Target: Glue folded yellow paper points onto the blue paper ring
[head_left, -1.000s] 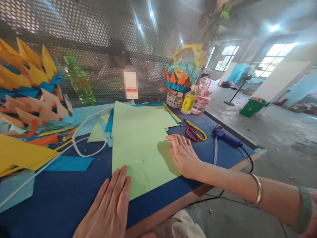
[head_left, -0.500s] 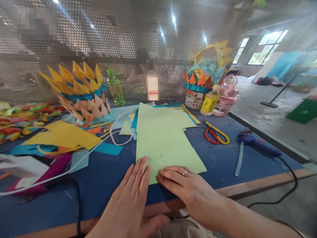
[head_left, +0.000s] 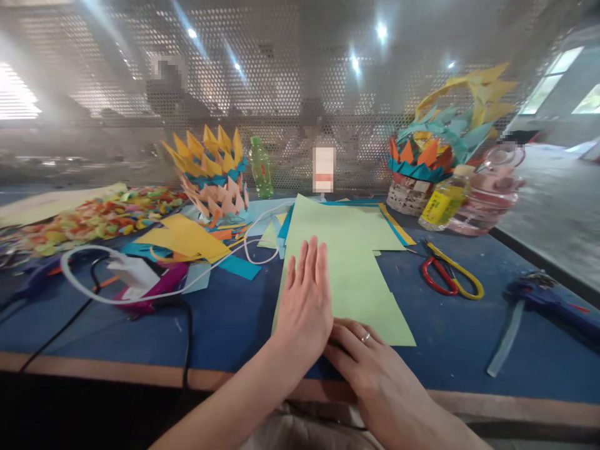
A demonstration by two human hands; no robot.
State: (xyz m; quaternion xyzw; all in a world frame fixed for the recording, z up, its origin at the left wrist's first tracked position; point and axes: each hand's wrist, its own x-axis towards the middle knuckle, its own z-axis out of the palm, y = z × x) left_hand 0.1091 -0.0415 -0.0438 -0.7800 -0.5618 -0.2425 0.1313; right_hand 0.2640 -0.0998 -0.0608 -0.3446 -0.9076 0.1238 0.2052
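Light green paper (head_left: 359, 275) lies on the blue tabletop in front of me, one sheet over another. My left hand (head_left: 305, 297) lies over the left part of the near sheet, fingers straight and pointing away from me. At the sheet's near edge, my right hand (head_left: 368, 356), with a ring on one finger, presses down with extended fingers. Its fingertips are partly hidden behind my left hand. Neither hand grips anything. Right of the paper lie scissors (head_left: 450, 275) with one red and one yellow handle.
At the right is a blue glue gun (head_left: 553, 300) with a glue stick. A magenta glue gun (head_left: 152, 290), a white cable (head_left: 84, 297) and yellow paper (head_left: 187, 237) lie left. Behind stand a folded-paper crown (head_left: 215, 175), a green bottle (head_left: 261, 169), a yellow-labelled bottle (head_left: 443, 203) and a pink jug (head_left: 487, 200).
My left hand has slid forward and right across the sheet, now in front of the right fingertips. My right hand stays at the near edge. The view has turned left.
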